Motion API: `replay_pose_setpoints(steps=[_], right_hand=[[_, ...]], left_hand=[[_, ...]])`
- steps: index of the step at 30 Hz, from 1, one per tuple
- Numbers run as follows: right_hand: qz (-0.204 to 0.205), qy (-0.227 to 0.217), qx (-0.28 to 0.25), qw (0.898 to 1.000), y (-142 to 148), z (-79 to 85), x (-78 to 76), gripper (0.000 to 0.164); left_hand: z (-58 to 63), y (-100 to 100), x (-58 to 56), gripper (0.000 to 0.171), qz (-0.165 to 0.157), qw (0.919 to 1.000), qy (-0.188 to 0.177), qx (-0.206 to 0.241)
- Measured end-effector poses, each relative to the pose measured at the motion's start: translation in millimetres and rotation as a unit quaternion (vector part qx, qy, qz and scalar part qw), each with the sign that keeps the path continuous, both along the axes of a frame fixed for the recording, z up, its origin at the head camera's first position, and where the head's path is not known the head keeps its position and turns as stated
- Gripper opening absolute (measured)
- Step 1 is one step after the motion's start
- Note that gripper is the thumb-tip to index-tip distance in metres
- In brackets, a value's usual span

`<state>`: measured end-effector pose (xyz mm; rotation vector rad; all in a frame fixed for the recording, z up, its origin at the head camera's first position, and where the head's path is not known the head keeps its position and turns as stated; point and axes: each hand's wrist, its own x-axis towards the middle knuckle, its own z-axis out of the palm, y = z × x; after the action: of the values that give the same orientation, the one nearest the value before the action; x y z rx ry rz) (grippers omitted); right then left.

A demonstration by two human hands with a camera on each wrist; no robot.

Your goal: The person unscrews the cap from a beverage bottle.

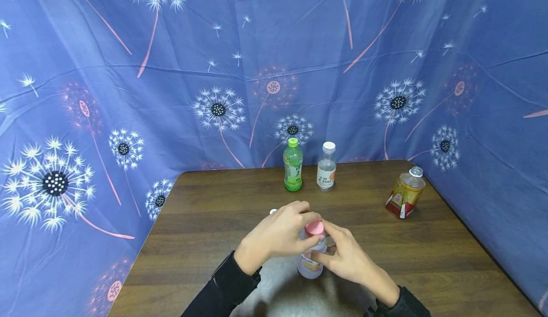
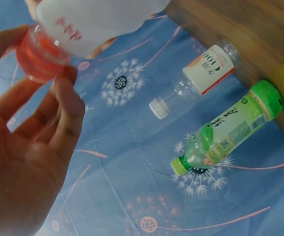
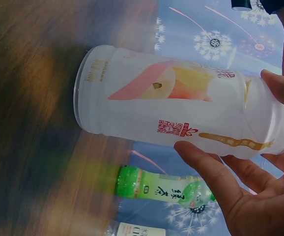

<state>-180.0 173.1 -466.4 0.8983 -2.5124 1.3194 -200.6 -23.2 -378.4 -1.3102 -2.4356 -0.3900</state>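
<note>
A white bottle (image 1: 309,267) with fruit on its label and a pink cap (image 1: 315,227) stands upright near the front of the table. My left hand (image 1: 278,234) reaches over from the left, its thumb and fingers curled about the pink cap. In the left wrist view, those fingertips sit around the reddish cap (image 2: 40,58). My right hand (image 1: 348,257) grips the bottle's side from the right. The right wrist view shows thumb and fingers on either side of the white bottle (image 3: 156,103), near its upper half.
Toward the back stand a green tea bottle (image 1: 293,168) and a clear bottle (image 1: 326,169) with a white cap. At the right is a bottle (image 1: 405,194) with a yellow and red label. A small white cap (image 1: 273,211) peeks out behind my left hand. Patterned blue cloth (image 1: 274,46) surrounds the table.
</note>
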Motion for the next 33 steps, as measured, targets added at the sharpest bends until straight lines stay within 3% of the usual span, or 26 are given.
replay_pose_setpoints(steps=[5,9,18,23,28,33], right_hand=[[0.005,-0.017,-0.009,1.000,-1.7,-1.4,-0.1,0.061],[-0.007,-0.017,-0.007,1.000,-2.3,-1.6,0.2,0.061],[-0.016,-0.008,-0.008,1.000,-1.7,-0.8,1.1,0.062],[-0.017,0.010,-0.004,1.000,-1.6,-0.7,0.1,0.059],[-0.018,0.058,0.007,0.998,-1.4,-1.3,-1.9,0.063],[-0.013,0.069,0.010,0.997,-0.6,-0.7,-2.2,0.061]], left_hand=[[-6.2,5.6,3.2,0.041,0.074,0.9945,0.071,0.024],[-7.9,9.1,4.7,0.045,0.096,0.9899,0.101,0.026],[-5.4,11.6,6.8,0.035,0.079,0.9936,0.081,-0.006],[-2.8,13.1,8.1,0.034,0.068,0.9914,0.109,-0.023],[-0.4,13.9,9.2,0.034,0.047,0.9881,0.143,-0.031],[0.8,11.8,8.5,0.032,0.027,0.9910,0.122,-0.046]])
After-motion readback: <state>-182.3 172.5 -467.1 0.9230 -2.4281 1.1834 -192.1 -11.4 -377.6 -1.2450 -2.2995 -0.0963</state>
